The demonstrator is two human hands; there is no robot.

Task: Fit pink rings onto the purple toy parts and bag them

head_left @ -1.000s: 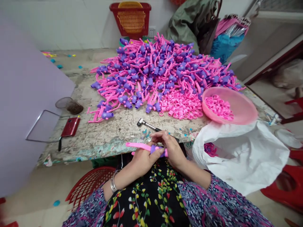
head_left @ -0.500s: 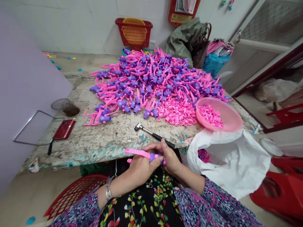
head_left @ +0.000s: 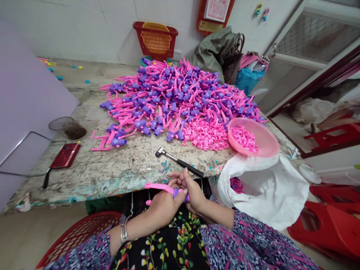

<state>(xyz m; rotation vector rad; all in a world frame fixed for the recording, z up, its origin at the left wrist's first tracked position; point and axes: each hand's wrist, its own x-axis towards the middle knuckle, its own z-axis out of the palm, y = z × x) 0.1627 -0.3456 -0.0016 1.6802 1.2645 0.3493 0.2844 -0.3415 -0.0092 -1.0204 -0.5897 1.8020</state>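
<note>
My left hand (head_left: 161, 205) grips a pink toy piece with a purple barrel (head_left: 165, 189) just below the table's front edge, over my lap. My right hand (head_left: 190, 191) is closed on the purple end of the same piece, fingers pinched on it. A small hammer (head_left: 178, 162) with a black handle lies on the table right in front of my hands. Beyond it spreads a big heap of pink and purple toy pieces (head_left: 180, 97), with loose pink rings (head_left: 206, 137) at its near edge.
A pink bowl of rings (head_left: 253, 138) sits at the table's right edge above a white sack (head_left: 267, 191). A red phone (head_left: 64, 155) and a mesh strainer (head_left: 69, 127) lie left. A red basket (head_left: 87, 234) stands below left. Red stools stand right.
The view has tilted up and shifted; my hands with the pink and purple piece sit lower in the picture. Both hands still hold the same piece.
</note>
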